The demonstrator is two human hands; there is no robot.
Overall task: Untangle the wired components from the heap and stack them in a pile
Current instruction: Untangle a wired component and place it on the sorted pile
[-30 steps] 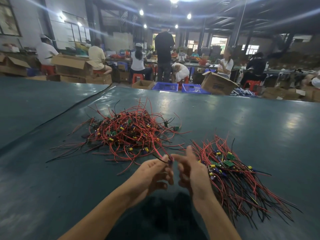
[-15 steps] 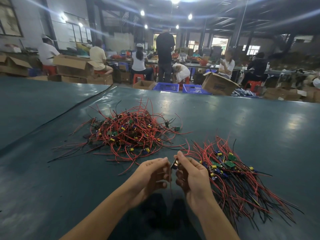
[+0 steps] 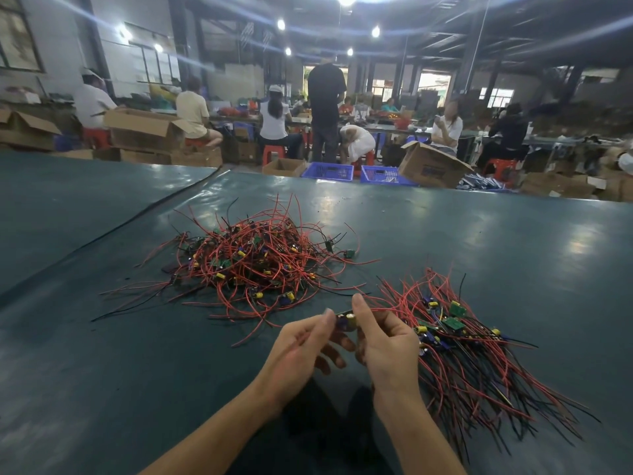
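A tangled heap of red and black wires with small yellow and green parts lies on the dark green table, ahead and left of my hands. To the right lies the sorted pile, its wires fanned toward the near right. Between them, my left hand and my right hand pinch one wired component, a small board with a purple and a yellow part. Its red wire trails right toward the sorted pile. My fingers hide much of the component.
Beyond the table's far edge stand cardboard boxes, two blue crates and red stools. Several people sit or stand at benches further back. A seam in the table cover runs diagonally at the left.
The component has come free of the heap and now sits up between my fingertips. Both hands have shifted slightly right, toward the sorted pile.
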